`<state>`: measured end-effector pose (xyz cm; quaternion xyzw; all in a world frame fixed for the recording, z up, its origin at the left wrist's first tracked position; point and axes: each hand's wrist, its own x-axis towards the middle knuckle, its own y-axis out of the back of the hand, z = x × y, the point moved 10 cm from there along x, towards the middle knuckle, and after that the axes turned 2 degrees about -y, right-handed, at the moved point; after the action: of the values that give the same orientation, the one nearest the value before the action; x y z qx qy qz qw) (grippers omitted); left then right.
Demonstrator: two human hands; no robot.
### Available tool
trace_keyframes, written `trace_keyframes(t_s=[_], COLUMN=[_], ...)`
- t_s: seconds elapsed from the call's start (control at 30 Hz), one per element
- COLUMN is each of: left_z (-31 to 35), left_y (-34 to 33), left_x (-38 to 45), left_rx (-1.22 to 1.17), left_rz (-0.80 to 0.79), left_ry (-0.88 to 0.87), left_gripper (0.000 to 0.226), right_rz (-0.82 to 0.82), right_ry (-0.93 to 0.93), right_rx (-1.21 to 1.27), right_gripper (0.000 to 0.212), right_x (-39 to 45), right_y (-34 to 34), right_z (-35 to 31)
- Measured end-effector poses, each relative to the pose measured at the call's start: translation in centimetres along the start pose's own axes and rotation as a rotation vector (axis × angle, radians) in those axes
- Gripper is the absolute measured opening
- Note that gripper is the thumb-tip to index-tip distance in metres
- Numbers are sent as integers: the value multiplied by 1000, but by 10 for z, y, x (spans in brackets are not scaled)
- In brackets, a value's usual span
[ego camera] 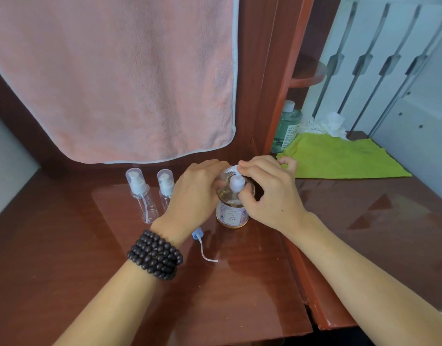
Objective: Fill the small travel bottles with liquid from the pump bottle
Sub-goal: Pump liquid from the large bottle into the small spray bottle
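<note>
The pump bottle (231,214), clear with amber liquid and a floral label, stands mid-desk. My right hand (269,193) curls over its white pump head (236,182), fingertips on the top and nozzle. My left hand (193,196) grips a small clear travel bottle (224,174), uncapped and mostly hidden by the fingers, held at the nozzle. That bottle's detached blue-white pump with its tube (199,237) lies on the desk under my left wrist. Two more capped travel bottles (141,196) (165,189) stand upright to the left and look empty.
A pink towel (115,78) hangs behind the bottles. To the right lie a green cloth (339,156), crumpled white tissue (327,123) and a green liquid bottle (287,126) in a cabinet nook. The desk's front edge runs near my forearms.
</note>
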<state>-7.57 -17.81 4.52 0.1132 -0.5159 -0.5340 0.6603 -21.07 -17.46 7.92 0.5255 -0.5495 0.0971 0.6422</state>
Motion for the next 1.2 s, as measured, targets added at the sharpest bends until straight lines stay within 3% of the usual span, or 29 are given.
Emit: trace_keyframes(t_s=[0.23, 0.47, 0.87, 1.07, 1.2], left_z=[-2, 8, 9, 12, 11], left_y=[-6, 1, 0, 11, 11], left_x=[-5, 2, 1, 6, 3], left_rx=[13, 48, 32, -24, -58], left_rz=[12, -2, -4, -12, -17], left_ry=[10, -26, -22, 22, 53], left_gripper=[35, 37, 35, 30, 31], right_rz=[-37, -10, -63, -50, -32], right_ry=[-53, -39, -98, -68, -70], right_rx=[20, 68, 39, 75, 67], right_gripper=[21, 31, 27, 40, 37], right_x=[-2, -5, -5, -9, -8], right_y=[-7, 2, -9, -3, -3], right_z=[5, 8, 11, 11, 11])
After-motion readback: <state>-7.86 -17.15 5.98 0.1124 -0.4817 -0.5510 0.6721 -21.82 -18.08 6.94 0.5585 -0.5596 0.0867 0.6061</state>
